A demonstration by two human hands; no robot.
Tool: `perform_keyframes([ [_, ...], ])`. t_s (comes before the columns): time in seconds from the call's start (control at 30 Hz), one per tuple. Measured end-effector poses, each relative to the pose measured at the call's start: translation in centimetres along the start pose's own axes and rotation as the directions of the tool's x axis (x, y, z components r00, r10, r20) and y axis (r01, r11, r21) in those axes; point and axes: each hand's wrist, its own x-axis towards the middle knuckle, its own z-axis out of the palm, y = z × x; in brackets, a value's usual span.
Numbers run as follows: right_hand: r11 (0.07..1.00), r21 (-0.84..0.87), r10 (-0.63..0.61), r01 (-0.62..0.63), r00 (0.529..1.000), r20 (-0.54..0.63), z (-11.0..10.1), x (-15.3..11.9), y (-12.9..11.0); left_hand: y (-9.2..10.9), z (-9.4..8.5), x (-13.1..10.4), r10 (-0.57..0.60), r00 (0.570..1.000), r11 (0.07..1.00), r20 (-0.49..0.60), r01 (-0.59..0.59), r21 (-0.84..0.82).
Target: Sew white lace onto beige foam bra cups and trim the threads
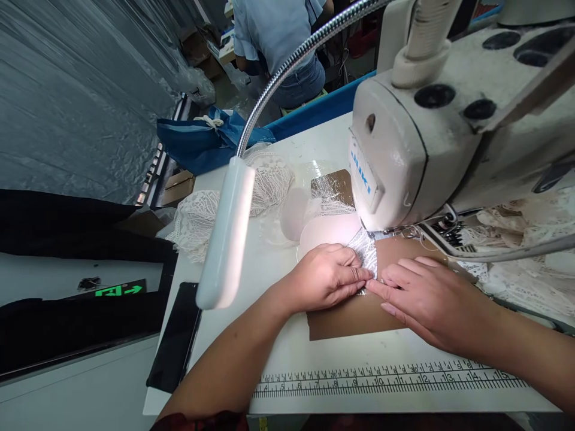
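Observation:
White lace fabric [366, 251] with a pale pink piece [330, 231] beside it lies under the head of the white sewing machine [390, 149]. My left hand [330, 275] is closed, its fingertips pinching the lower edge of the lace. Just to the right, my right hand [417, 296] rests on the brown sheet [344, 320], fingers laid out flat, its index fingertip meeting the lace edge by the left fingertips. The needle area is mostly hidden behind the machine head.
A lamp [227, 233] on a bendable neck hangs left of the hands. Lace heaps [197, 221] lie behind it, more lace [530, 269] at right. A black phone-like slab [174, 336] is at the left edge, a printed ruler [381, 380] in front. A person [283, 48] sits beyond.

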Motion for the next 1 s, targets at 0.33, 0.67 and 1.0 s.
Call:
perform_keyframes([
  [0.33,0.998,0.048,-0.038,0.045,0.988,-0.151,-0.1,-0.4,1.0,0.5,0.3,0.0,0.077,0.997,0.97,-0.002,-0.075,0.231],
  [0.67,0.993,-0.103,-0.085,0.064,0.972,-0.221,0.6,-0.3,0.5,0.4,0.0,0.0,0.038,0.999,0.987,0.029,-0.042,0.156],
  [1.0,1.0,-0.002,-0.026,0.026,0.975,-0.22,0.7,-0.1,0.6,1.2,-0.2,1.1,-0.151,0.988,0.981,-0.04,0.155,0.118],
])
